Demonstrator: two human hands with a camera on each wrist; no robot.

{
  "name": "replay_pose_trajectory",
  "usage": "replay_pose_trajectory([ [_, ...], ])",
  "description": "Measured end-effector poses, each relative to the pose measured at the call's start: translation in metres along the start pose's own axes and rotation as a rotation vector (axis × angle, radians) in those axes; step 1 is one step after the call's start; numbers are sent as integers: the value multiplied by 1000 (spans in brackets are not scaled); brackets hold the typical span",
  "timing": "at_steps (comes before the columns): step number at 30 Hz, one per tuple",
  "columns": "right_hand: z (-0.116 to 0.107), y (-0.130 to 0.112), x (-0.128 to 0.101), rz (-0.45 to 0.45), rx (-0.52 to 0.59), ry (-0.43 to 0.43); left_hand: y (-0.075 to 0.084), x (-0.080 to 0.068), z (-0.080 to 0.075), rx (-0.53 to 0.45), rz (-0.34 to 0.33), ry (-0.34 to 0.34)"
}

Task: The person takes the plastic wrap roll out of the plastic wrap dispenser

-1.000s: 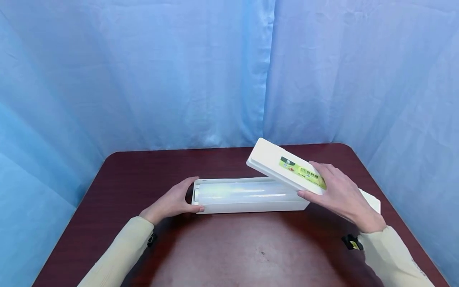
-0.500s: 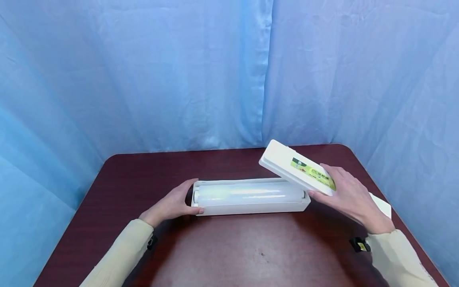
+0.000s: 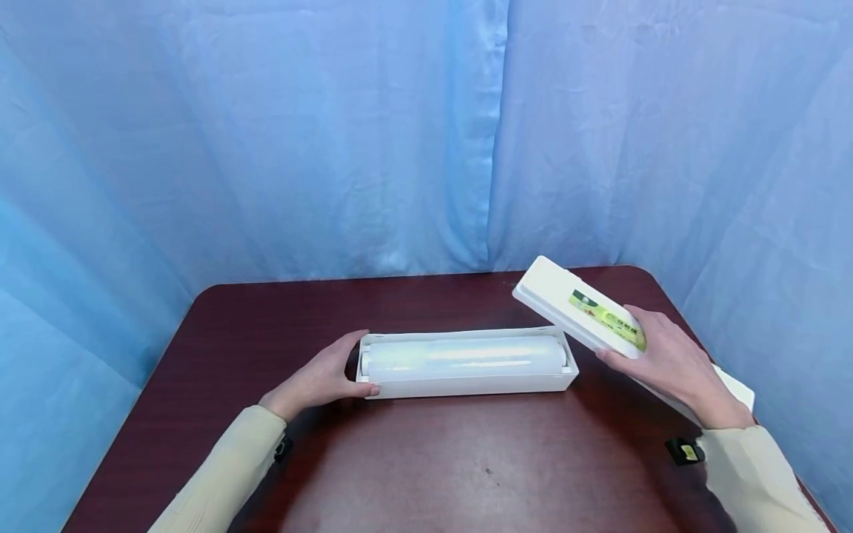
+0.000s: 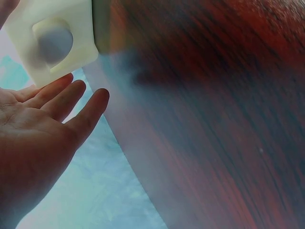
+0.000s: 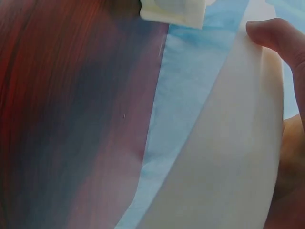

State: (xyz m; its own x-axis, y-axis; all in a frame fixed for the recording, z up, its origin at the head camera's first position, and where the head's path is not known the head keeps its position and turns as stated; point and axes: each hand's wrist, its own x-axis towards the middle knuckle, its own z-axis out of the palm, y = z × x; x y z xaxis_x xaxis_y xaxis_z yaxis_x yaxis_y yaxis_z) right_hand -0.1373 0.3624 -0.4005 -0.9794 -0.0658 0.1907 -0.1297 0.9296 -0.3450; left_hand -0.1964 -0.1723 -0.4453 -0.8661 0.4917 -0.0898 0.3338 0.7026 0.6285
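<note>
A long white box [image 3: 466, 386] sits on the table with its top off, and a roll of cling film [image 3: 466, 357] lies inside it. My left hand [image 3: 326, 374] grips the box's left end, thumb on the front wall and fingers at the back. In the left wrist view the end wall of the box [image 4: 81, 52] shows a round cutout, with several fingers beside it. My right hand [image 3: 673, 366] holds the white lid [image 3: 549, 285], tilted above the table to the right of the box. A green and yellow label is on the lid's top. The right wrist view shows the lid [image 5: 224, 143] from beneath.
The dark red wooden table [image 3: 426, 459] has rounded far corners. Light blue curtains [image 3: 333, 148] hang right behind it and along both sides. The lid's near end reaches close to the table's right edge.
My right hand has carried the lid to the right, away from above the box, so the roll's right end now shows. My left hand and the box have stayed in place.
</note>
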Motion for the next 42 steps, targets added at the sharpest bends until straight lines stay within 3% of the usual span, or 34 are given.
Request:
replay_pose_trajectory([
  [29, 11, 45, 14, 100, -85, -151, 5, 4, 4, -21, -16, 4],
  [42, 20, 50, 15, 148, -117, -221, 5, 3, 6, -14, -11, 11],
])
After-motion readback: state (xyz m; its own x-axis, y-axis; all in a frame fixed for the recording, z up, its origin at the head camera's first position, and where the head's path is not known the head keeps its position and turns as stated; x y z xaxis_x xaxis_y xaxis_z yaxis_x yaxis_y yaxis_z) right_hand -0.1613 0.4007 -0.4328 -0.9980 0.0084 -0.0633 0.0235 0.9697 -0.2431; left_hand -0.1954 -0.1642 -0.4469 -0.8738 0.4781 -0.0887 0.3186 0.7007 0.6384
